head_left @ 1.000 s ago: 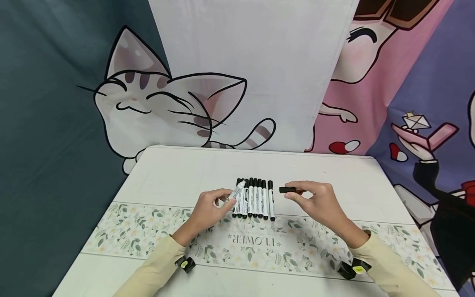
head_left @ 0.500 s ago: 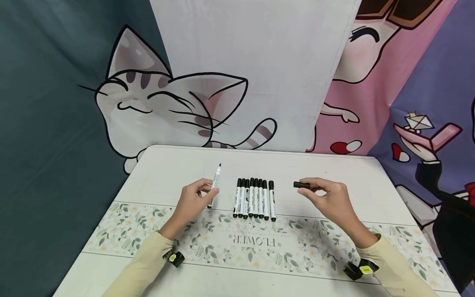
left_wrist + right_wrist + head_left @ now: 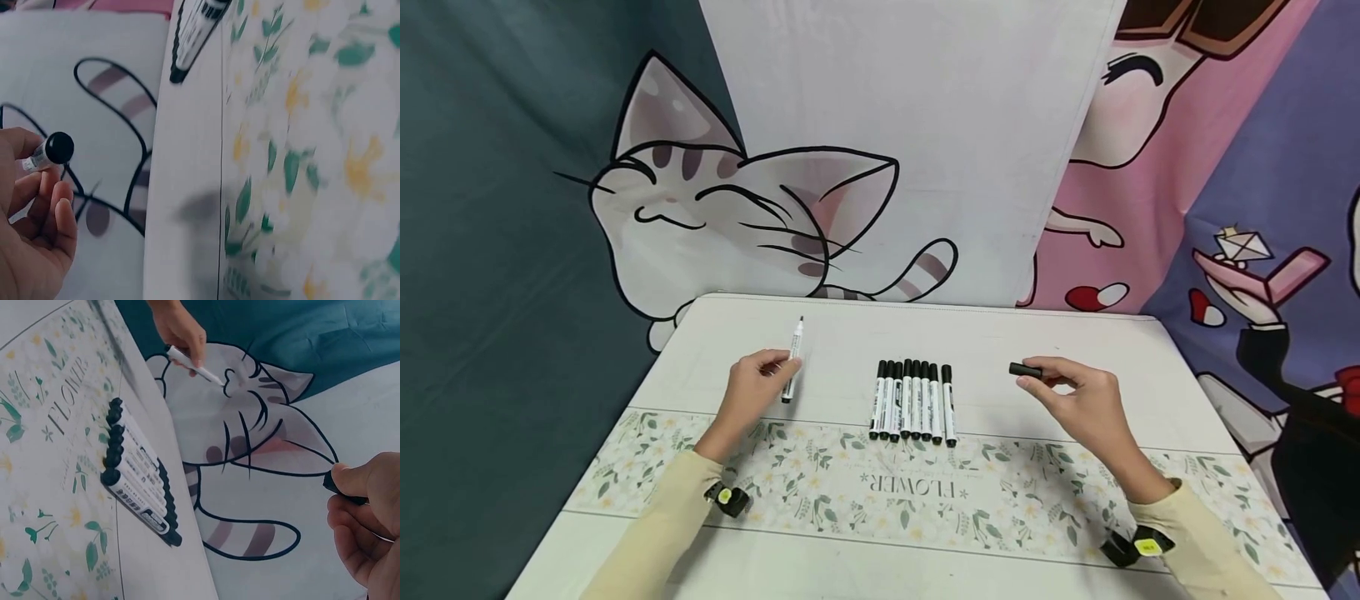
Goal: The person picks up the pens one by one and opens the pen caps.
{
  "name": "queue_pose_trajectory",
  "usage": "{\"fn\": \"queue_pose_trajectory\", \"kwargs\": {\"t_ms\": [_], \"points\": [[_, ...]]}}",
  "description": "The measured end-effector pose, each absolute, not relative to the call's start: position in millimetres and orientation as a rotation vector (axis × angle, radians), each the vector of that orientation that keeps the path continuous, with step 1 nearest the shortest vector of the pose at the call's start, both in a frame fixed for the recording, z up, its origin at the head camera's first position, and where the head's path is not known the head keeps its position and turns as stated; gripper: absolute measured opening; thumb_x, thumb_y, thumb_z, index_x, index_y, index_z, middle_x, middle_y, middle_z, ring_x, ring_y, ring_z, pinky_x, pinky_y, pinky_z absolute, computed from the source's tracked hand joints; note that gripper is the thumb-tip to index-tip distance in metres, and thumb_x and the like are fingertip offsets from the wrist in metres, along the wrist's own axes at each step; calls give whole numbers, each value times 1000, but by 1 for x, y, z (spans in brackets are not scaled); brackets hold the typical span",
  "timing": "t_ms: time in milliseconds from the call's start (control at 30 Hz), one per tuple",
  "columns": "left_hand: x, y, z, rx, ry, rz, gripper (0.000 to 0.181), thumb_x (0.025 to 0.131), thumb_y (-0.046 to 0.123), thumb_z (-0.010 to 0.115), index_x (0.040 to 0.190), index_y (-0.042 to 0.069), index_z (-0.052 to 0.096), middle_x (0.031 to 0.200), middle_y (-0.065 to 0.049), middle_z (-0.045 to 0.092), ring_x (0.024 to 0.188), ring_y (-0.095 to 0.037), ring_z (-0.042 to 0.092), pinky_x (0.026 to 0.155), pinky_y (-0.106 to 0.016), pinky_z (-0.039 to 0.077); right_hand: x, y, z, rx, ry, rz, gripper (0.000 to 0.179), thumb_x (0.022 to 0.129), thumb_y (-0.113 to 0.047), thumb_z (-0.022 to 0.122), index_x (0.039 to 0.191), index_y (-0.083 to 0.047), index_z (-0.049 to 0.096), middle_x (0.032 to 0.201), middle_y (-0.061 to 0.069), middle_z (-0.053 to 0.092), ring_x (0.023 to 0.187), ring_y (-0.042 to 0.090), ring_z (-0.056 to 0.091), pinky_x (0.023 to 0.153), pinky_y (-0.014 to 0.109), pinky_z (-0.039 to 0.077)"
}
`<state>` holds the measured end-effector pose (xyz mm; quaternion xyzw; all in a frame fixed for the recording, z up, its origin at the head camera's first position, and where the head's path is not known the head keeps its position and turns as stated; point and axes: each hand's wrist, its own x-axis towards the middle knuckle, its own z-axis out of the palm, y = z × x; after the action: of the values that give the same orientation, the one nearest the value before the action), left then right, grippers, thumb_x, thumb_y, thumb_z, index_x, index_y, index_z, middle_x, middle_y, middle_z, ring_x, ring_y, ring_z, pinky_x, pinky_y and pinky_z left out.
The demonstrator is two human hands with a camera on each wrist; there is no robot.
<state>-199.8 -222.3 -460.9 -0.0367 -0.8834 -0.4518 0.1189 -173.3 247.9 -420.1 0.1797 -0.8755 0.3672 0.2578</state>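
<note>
My left hand (image 3: 754, 385) pinches an uncapped marker (image 3: 794, 350) between thumb and fingers, left of the row. The marker has a white barrel, its dark tip points up and away, and its black end (image 3: 60, 148) faces the left wrist camera. Out to the right, my right hand (image 3: 1081, 398) pinches a black marker cap (image 3: 1026, 369). Between the hands, several capped black-and-white markers (image 3: 915, 402) lie side by side on the table, caps toward the far edge. The rightmost one sits slightly apart. Neither hand touches the row.
The white table (image 3: 1000, 333) carries a floral band (image 3: 917, 500) with the word FLOWER, upside down from here. Behind its far edge hangs a cloth backdrop (image 3: 925, 125) printed with a cat. Each wrist wears a small black camera (image 3: 1122, 548).
The marker and cap have come apart. My left hand has moved left with the marker, turning it more upright. My right hand has moved right with the cap. The row stays put.
</note>
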Motion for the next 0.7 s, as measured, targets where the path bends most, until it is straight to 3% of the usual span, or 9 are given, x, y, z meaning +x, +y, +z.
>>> {"fn": "queue_pose_trajectory", "kwargs": {"t_ms": [200,333,500,700], "points": [[-213,-250,-466,10,-2615,-1376,40,96,41,72,116,6,73,100,-9,71,85,-15,63,71,-25,52,-172,256,-421,428,-2376,1011,30,78,-5,89,107,-12,81,83,4,77,77,-12,61,58,12,45],[-219,-265,-472,61,-2640,-1373,41,96,45,71,113,7,72,100,-9,72,88,-15,64,77,-29,52,-171,260,-420,402,-2368,1027,29,80,-6,88,107,-11,81,86,8,77,78,-14,59,58,11,46],[-225,-277,-480,91,-2678,-1379,43,96,47,70,112,7,72,101,-10,72,92,-19,64,82,-37,51,-170,267,-419,341,-2372,1038,28,81,-8,87,108,-11,81,87,9,77,79,-17,58,60,9,46],[-231,-287,-488,132,-2732,-1373,45,97,47,68,116,6,72,105,-12,72,94,-25,65,78,-36,50,-170,273,-419,262,-2385,1040,27,83,-10,86,110,-10,80,87,10,76,79,-18,58,64,7,46]]}}
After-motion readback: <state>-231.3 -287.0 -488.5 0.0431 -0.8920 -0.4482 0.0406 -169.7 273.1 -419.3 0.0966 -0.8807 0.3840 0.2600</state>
